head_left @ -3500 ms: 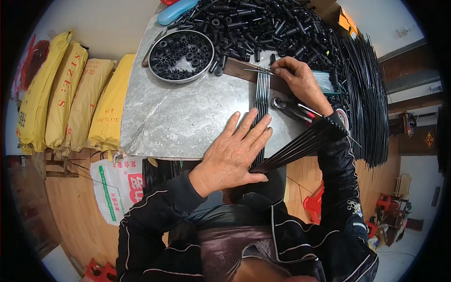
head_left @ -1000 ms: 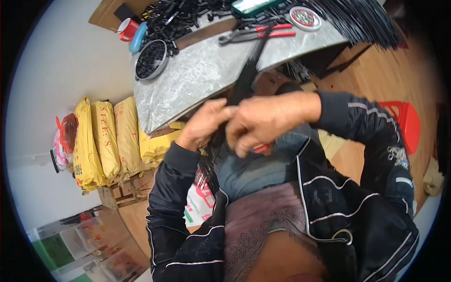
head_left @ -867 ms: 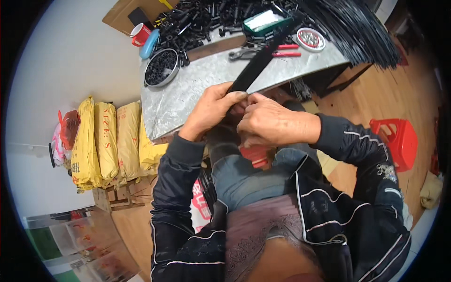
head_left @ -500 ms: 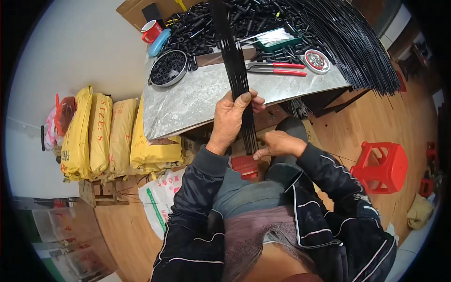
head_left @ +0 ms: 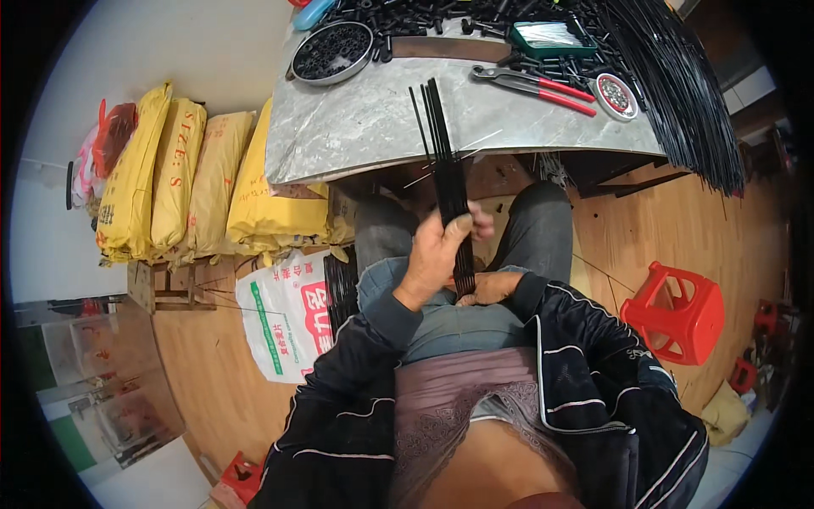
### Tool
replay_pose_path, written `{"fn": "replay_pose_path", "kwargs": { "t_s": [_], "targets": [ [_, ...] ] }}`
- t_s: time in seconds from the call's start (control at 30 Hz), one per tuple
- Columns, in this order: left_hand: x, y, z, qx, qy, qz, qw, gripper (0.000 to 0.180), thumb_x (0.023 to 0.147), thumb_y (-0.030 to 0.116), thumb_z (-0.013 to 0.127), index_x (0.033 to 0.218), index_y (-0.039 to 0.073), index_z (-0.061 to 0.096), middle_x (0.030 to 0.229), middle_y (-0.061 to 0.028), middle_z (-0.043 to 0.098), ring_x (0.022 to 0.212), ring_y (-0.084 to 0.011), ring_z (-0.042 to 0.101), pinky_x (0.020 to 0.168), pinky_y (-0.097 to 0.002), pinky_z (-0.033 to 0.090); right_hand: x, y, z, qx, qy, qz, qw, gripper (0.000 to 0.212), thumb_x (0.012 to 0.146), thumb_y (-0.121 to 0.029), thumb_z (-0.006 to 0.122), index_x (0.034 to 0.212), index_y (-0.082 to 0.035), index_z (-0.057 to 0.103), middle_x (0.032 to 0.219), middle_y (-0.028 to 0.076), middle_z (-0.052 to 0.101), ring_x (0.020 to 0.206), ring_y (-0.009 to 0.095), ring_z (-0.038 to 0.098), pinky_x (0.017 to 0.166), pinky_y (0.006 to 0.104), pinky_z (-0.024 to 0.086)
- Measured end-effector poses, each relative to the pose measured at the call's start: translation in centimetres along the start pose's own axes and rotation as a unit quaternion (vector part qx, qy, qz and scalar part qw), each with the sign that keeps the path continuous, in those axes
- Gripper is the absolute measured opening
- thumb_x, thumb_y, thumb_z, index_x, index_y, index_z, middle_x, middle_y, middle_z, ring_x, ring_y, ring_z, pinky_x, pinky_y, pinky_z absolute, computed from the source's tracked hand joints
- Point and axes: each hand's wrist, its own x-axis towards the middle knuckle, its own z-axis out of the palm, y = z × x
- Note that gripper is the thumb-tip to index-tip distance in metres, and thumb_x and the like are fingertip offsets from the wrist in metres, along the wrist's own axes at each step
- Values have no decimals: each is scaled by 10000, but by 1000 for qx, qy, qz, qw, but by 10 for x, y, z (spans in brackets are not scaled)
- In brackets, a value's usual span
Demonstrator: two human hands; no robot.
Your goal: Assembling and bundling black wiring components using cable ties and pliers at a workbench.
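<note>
A bundle of thin black rods (head_left: 448,182) stands tilted in front of me, its upper ends uneven and fanned over the table's front edge. My left hand (head_left: 437,254) is closed round its lower half, thumb across the front. At the bundle's bottom end my right hand (head_left: 493,287) is closed against the rods, over my lap; its fingers are partly hidden. A few thin white sticks (head_left: 482,142) cross the bundle near the table edge. Beyond them, red-handled pincers (head_left: 543,88) lie on the grey table (head_left: 356,127).
On the table are a bowl of black rings (head_left: 332,53), a flat metal bar (head_left: 449,48), a green tray (head_left: 555,51), a small round dish (head_left: 616,96) and long black rods (head_left: 678,93). Yellow sacks (head_left: 178,182) stand left, a red stool (head_left: 676,312) right.
The bundle has come down and toward me, off the table top. My right hand has moved in against its bottom end. The view has tilted, showing less of the table's far side.
</note>
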Motion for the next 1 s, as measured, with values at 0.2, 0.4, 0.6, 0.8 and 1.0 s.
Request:
{"fn": "replay_pose_path", "kwargs": {
  "t_s": [0.2, 0.4, 0.6, 0.8, 1.0],
  "targets": [
    [28, 34, 30, -2, -34, -42, 999, 300, 956, 287, 566, 1063, 7, 565, 821, -51, 619, 730, -143, 631, 687, -263, 532, -14, 4, -12, 23, 25, -83, 996, 442, 820, -316, 705, 1128, -21, 588, 1064, 177, 647, 1034, 291, 590, 892, 388, 452],
    [28, 31, 55, 44, -87, -42, 994, 403, 958, 422, 520, 1023, 26, 555, 795, -33, 580, 713, -128, 593, 674, -261, 506, -135, -132, -185, 283, 330, -176, 883, 378, 960, -310, 488, 1060, 28, 623, 1017, 108, 661, 921, 178, 619, 810, 309, 484],
    [34, 34, 63, -104, -80, -130, 983, 620, 950, 605, 343, 956, 20, 548, 804, -57, 571, 687, -139, 576, 654, -273, 498, -168, -233, -180, 181, 282, -386, 860, 650, 981, -479, 377, 1307, 77, 464, 1220, 224, 585, 1178, 316, 555, 997, 396, 441],
    [24, 40, 57, -25, -35, -167, 985, 415, 968, 437, 492, 1022, 27, 528, 782, -92, 599, 661, -162, 616, 603, -290, 514, -190, -254, -138, 227, 374, -389, 811, 487, 977, -324, 442, 1278, 54, 500, 1179, 192, 609, 1131, 306, 579, 976, 411, 446],
    [20, 41, 62, -35, -45, -140, 988, 453, 993, 336, 464, 1368, 95, 384, 1103, -199, 602, 830, -251, 678, 676, -310, 565, -173, -176, -159, -96, 436, -21, 894, 227, 883, -109, 623, 1060, 33, 633, 945, 80, 655, 846, 151, 608, 793, 286, 493]
  ]
}}
